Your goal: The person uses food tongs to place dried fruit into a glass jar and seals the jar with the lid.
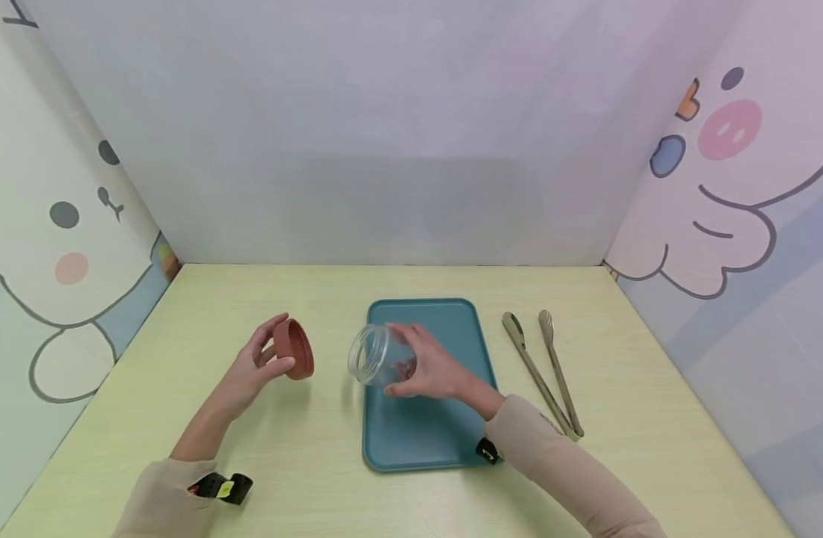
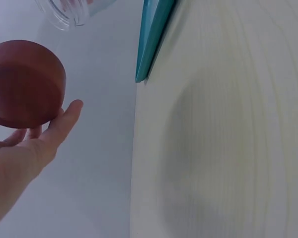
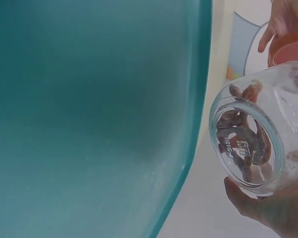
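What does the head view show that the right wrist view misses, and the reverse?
Only the head view shows the metal tongs right of the tray, both sleeves, and the left hand holding the brown lid. Only the right wrist view shows reddish-brown pieces inside the jar. Both show the clear jar tilted in the right hand and the teal tray.

I'm looking into a staged recording booth rather than a real kitchen: a pale wood-grain bench (image 1: 317, 448) boxed in by three white panels, the side ones printed with a cartoon bear (image 1: 68, 246) and a cartoon pig (image 1: 727, 187).
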Action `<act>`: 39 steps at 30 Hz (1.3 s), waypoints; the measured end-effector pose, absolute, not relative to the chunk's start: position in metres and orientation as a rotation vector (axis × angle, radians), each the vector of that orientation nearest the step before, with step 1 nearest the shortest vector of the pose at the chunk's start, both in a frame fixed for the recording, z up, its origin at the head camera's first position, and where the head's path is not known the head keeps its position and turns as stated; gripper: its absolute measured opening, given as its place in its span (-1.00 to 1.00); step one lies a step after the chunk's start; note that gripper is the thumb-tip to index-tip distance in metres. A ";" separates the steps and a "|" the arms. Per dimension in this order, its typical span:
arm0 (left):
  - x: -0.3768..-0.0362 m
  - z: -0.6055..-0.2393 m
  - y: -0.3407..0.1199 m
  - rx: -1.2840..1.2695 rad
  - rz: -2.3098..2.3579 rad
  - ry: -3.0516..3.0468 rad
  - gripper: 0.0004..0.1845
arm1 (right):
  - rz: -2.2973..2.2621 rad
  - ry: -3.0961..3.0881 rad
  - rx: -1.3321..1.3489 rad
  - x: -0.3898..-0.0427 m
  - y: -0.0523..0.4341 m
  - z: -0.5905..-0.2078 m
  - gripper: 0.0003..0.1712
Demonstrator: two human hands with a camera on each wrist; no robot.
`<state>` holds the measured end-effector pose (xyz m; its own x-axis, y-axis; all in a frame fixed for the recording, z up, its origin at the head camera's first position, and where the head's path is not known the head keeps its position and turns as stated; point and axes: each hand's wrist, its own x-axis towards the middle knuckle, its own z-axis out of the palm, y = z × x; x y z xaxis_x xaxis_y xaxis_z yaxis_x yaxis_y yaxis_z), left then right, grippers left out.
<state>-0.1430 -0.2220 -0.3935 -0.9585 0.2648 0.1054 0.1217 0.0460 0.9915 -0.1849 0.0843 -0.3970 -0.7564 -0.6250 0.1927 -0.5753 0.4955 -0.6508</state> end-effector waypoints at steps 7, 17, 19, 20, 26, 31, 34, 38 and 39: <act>-0.144 -0.395 -0.216 0.374 1.953 2.298 -0.37 | -1.059 2.695 -1.088 -0.182 0.084 -0.397 0.02; -0.147 -0.394 -0.200 0.415 1.939 2.266 -0.30 | -0.950 2.802 -1.160 -0.182 0.082 -0.397 0.00; -0.147 -0.393 -0.197 0.417 1.934 2.252 -0.30 | -0.920 2.824 -1.174 -0.182 0.082 -0.397 0.00; -0.147 -0.393 -0.195 0.419 1.932 2.243 -0.29 | -0.905 2.834 -1.178 -0.182 0.082 -0.397 0.00; -0.146 -0.393 -0.186 0.419 1.906 2.212 -0.27 | -0.800 2.885 -1.208 -0.183 0.081 -0.399 0.00; -0.146 -0.395 -0.178 0.406 1.882 2.216 -0.26 | -0.701 2.951 -1.250 -0.183 0.081 -0.401 0.00; -0.146 -0.396 -0.175 0.397 1.880 2.218 -0.25 | -0.651 2.985 -1.269 -0.182 0.080 -0.401 0.01; -0.146 -0.399 -0.172 0.367 1.857 2.240 -0.24 | -0.607 3.012 -1.285 -0.182 0.079 -0.402 0.01; -0.146 -0.399 -0.171 0.357 1.846 2.244 -0.24 | -0.602 3.015 -1.287 -0.182 0.078 -0.402 0.00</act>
<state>-0.1465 -0.1714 -0.3990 -0.9477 0.3190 -0.0106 0.0511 0.1843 0.9815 -0.1817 0.0785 -0.4020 -0.6860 -0.6581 0.3104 -0.7268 0.6397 -0.2502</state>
